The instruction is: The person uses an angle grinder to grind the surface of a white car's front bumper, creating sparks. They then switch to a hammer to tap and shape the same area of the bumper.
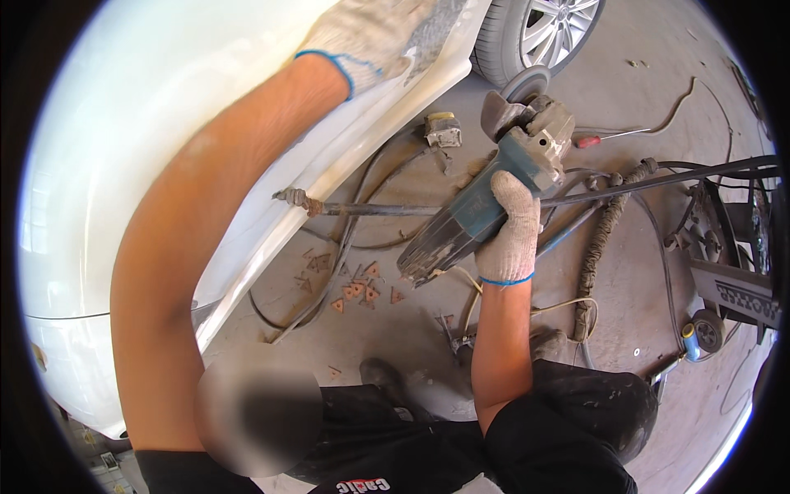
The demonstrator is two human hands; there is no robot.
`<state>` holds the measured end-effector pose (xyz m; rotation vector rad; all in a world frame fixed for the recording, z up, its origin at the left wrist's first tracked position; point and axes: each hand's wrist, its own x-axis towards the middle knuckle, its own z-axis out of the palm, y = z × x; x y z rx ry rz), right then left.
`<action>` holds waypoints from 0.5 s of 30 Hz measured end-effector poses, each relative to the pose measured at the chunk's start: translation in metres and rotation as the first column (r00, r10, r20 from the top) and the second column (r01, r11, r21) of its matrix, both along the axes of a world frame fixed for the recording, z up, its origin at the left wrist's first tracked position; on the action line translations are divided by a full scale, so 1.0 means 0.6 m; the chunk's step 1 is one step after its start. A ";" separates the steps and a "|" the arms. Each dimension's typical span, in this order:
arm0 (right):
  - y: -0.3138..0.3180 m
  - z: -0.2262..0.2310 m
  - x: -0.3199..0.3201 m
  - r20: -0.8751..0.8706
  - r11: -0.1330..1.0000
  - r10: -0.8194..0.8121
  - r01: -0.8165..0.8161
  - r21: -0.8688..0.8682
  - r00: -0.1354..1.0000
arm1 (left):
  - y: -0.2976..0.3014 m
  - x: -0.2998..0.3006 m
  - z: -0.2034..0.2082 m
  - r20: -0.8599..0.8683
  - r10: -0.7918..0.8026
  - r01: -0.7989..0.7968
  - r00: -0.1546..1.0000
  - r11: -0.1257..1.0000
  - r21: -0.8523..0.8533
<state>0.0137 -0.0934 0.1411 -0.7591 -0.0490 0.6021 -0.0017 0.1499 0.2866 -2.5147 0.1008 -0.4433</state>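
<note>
My right hand (512,230), in a knitted glove with a blue cuff, grips the body of a teal and grey angle grinder (481,206). Dust covers the tool, which tilts with its grey disc (529,82) at the upper end near the wheel. Up at the top edge, my gloved left hand (362,37) lies on the white car panel (247,49), beside a grey, roughened patch (436,37). Part of its fingers runs out of the picture; what shows looks stretched out and flat, holding nothing.
A car wheel (551,37) stands top right. Below the grinder, a dark bar (378,209) reaches to the panel's edge. Cables and a wrapped hose (605,239) cross the floor. Several small triangular pieces (358,290), a red-handled screwdriver (588,142) and a dusty block (443,132) lie there.
</note>
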 end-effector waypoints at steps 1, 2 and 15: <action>-0.003 -0.004 0.004 0.002 1.000 -0.009 0.009 -0.005 1.000 | -0.007 0.005 0.003 -0.027 0.020 -0.021 0.999 1.000 -0.019; -0.005 -0.006 0.006 0.005 1.000 -0.016 0.016 -0.009 1.000 | -0.015 0.007 0.006 -0.054 0.042 -0.044 0.998 0.998 -0.036; 0.011 -0.001 -0.011 0.044 0.996 0.087 -0.089 0.027 0.995 | -0.046 -0.255 -0.027 -0.093 0.323 -0.313 0.942 0.943 0.113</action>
